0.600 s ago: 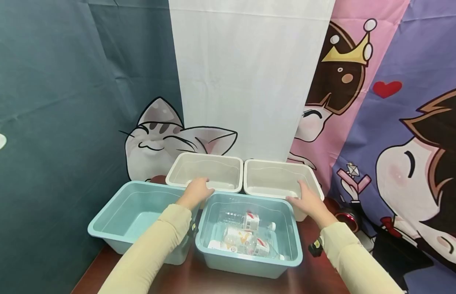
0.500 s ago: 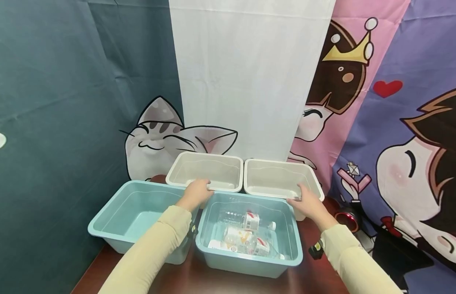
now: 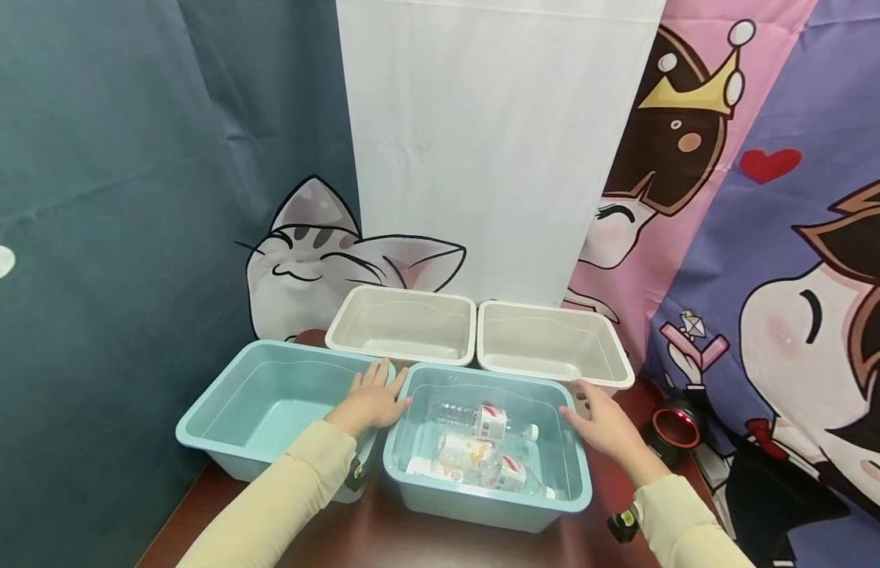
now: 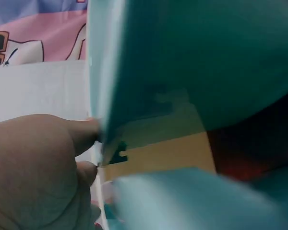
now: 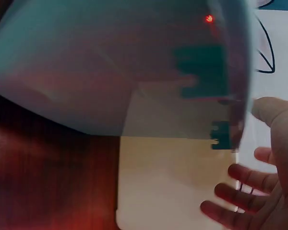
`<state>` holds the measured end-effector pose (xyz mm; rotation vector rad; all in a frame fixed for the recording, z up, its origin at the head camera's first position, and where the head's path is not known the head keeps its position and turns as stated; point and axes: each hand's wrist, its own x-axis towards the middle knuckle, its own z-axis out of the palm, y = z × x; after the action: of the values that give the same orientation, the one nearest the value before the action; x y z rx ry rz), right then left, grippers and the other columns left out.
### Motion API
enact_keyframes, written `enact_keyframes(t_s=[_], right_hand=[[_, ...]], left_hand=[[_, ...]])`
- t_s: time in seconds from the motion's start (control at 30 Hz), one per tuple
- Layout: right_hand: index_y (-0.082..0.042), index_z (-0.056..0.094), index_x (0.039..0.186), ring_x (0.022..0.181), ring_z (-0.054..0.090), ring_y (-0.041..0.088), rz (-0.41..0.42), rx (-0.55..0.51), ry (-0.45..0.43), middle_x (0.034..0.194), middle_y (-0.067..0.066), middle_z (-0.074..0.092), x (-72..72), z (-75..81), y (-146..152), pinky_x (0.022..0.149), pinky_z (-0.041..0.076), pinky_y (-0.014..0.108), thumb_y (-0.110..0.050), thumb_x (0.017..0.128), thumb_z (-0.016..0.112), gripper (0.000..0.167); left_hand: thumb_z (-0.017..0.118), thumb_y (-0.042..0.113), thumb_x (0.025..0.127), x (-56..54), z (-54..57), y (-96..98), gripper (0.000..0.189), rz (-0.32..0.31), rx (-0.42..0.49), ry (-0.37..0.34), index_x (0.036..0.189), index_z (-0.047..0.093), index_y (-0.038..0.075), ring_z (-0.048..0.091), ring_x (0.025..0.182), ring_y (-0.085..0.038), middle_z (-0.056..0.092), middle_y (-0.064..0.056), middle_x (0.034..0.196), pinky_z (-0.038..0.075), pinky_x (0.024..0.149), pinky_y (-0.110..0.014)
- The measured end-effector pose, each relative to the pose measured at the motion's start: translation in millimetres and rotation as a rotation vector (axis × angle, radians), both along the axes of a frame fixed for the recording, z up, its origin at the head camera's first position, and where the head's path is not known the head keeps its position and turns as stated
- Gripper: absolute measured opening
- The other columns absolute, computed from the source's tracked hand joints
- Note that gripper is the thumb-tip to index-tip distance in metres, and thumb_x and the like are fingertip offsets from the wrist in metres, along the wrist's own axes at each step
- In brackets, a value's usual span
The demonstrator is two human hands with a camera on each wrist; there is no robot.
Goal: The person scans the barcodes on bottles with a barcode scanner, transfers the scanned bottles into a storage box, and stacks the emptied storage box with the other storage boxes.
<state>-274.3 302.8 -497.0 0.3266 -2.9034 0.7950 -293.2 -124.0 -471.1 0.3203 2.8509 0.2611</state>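
Observation:
A light-blue bin (image 3: 482, 505) holds several clear plastic bottles (image 3: 490, 423) with white caps. My left hand (image 3: 372, 402) lies with spread fingers over the neighbouring rims of this bin and a second light-blue bin (image 3: 223, 454) on the left. In the left wrist view its thumb (image 4: 84, 134) meets a blue rim. My right hand (image 3: 602, 422) is at the bottle bin's right rim, its thumb reaching the edge. The right wrist view shows its fingers (image 5: 245, 199) spread and extended beside the bin wall, holding nothing.
Two off-white bins (image 3: 400, 359) (image 3: 553, 375) stand side by side behind the blue ones. All are on a dark red-brown table (image 3: 383, 544). A dark round device with a red ring (image 3: 676, 428) sits at the right. A printed cloth (image 3: 497, 158) hangs behind.
Both hands have left the front rims of the white bins and come nearer. The left hand moved left and spread its fingers; the right dropped beside the bottle bin. The view shifted slightly.

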Motion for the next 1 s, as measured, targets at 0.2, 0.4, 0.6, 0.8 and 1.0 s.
enact_keyframes(t_s=[0.2,0.4,0.6,0.8,1.0], right_hand=[[0.001,0.047,0.145,0.113,0.065,0.04,0.051,0.035,0.035,0.133,0.023,0.059,5.9,-9.9,-5.2,0.094,0.052,0.059,-0.031,0.095,0.072,0.064],[0.002,0.045,0.146,0.117,0.061,0.042,0.028,0.031,0.046,0.135,0.026,0.055,6.5,-18.3,-7.5,0.097,0.049,0.06,-0.029,0.095,0.072,0.065],[0.001,0.045,0.146,0.12,0.058,0.042,0.01,-0.029,0.03,0.138,0.027,0.051,6.9,-25.4,-6.1,0.096,0.051,0.059,-0.026,0.095,0.071,0.063],[-0.002,0.049,0.143,0.125,0.051,0.043,0.015,0.019,0.101,0.138,0.026,0.049,5.1,-21.6,-5.8,0.102,0.043,0.063,-0.028,0.091,0.076,0.064],[-0.007,0.053,0.14,0.122,0.053,0.042,0.062,0.051,0.168,0.135,0.02,0.052,-1.2,-8.7,-9.1,0.101,0.044,0.063,-0.03,0.088,0.079,0.063]], left_hand=[[0.034,0.049,0.108,1.8,-9.9,-3.6,0.065,-0.03,0.019,0.045,0.164,0.015,0.022,-0.001,0.155,-0.04,0.0,-0.021,0.168,0.006,0.122,-0.061],[0.031,0.045,0.109,4.2,-21.2,-5.9,0.059,-0.064,0.048,0.14,0.164,0.018,0.025,0.002,0.155,-0.039,0.004,-0.02,0.169,0.009,0.122,-0.06],[0.038,0.043,0.108,7.2,-31.9,-6.6,0.058,-0.083,0.11,0.256,0.161,0.031,0.02,0.012,0.154,-0.041,0.015,-0.023,0.166,0.017,0.12,-0.061],[0.038,0.043,0.107,4.6,-33.9,-5.0,0.06,-0.111,0.087,0.293,0.161,0.03,0.017,0.015,0.154,-0.037,0.018,-0.019,0.167,0.018,0.122,-0.057],[0.037,0.042,0.107,2.8,-34.9,-3.7,0.063,-0.164,0.065,0.293,0.161,0.029,0.01,0.017,0.154,-0.033,0.021,-0.015,0.167,0.017,0.123,-0.054]])
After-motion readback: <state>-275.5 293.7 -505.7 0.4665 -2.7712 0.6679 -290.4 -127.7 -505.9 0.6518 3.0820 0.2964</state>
